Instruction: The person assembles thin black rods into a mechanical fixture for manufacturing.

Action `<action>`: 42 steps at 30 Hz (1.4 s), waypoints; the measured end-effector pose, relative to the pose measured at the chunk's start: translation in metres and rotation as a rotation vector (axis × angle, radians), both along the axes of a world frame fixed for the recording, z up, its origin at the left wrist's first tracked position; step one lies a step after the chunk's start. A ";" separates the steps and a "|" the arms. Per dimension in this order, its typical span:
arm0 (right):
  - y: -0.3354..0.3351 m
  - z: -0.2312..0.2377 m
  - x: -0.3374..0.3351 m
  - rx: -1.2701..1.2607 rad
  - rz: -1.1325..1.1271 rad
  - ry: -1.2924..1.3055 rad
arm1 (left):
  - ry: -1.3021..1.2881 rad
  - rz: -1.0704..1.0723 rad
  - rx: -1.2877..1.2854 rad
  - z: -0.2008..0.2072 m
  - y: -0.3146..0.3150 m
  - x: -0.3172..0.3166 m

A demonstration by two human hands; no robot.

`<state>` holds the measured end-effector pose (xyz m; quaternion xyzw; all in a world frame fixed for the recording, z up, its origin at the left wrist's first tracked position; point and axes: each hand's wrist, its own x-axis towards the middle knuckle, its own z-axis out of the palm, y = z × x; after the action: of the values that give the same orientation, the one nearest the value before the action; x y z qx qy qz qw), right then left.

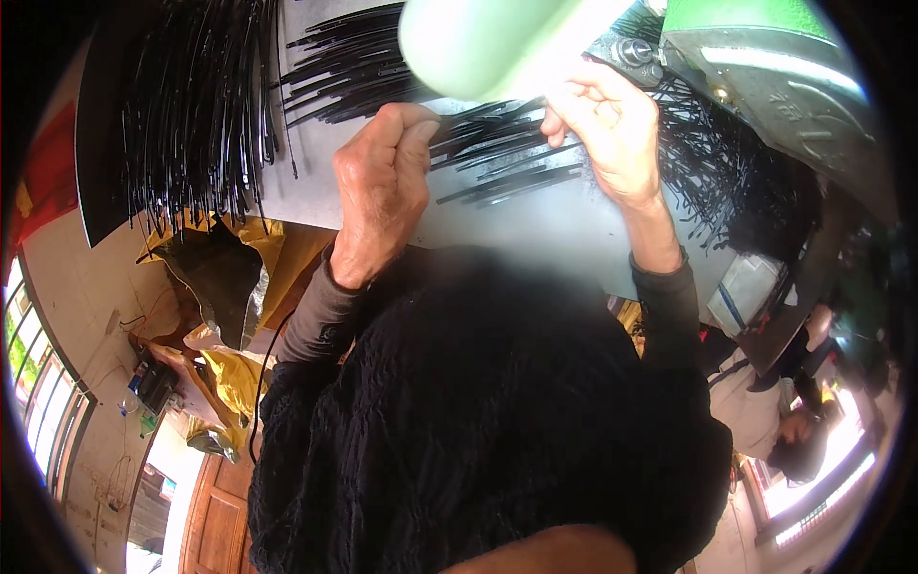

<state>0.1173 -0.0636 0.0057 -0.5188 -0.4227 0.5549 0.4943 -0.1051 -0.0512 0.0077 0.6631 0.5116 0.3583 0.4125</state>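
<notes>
My left hand point(384, 182) is closed in a pinch at the left end of some thin black strips point(497, 134), and a strip end seems to sit between thumb and finger. Opposite it, my right hand point(617, 134) has thumb and fingers drawn together near the strips' right end. A pale green rounded shape point(478, 48), washed out by light, overhangs the spot and partly hides what those fingertips hold. The strips between my hands lie roughly side by side on a grey metal tabletop point(516, 225).
Long black strips point(201, 115) hang over the table's left edge; another row point(349, 62) lies at the back. A green and grey machine point(775, 86) stands at right, beside tangled black strips point(708, 163). Yellow sacking point(287, 258) hangs below left. Another person point(794, 440) is at far right.
</notes>
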 end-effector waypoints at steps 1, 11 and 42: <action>0.000 0.000 0.000 0.000 0.008 -0.028 | -0.010 0.009 -0.011 0.001 0.000 0.000; 0.004 0.000 0.009 0.640 0.005 -0.956 | -0.189 0.079 -0.221 0.007 0.006 -0.012; -0.037 0.024 -0.022 0.155 -0.123 0.004 | -0.495 0.172 -0.140 0.002 -0.017 0.009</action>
<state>0.0956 -0.1006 0.0294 -0.5030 -0.4306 0.4901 0.5669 -0.0961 -0.0678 0.0099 0.4794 0.4730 0.5071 0.5379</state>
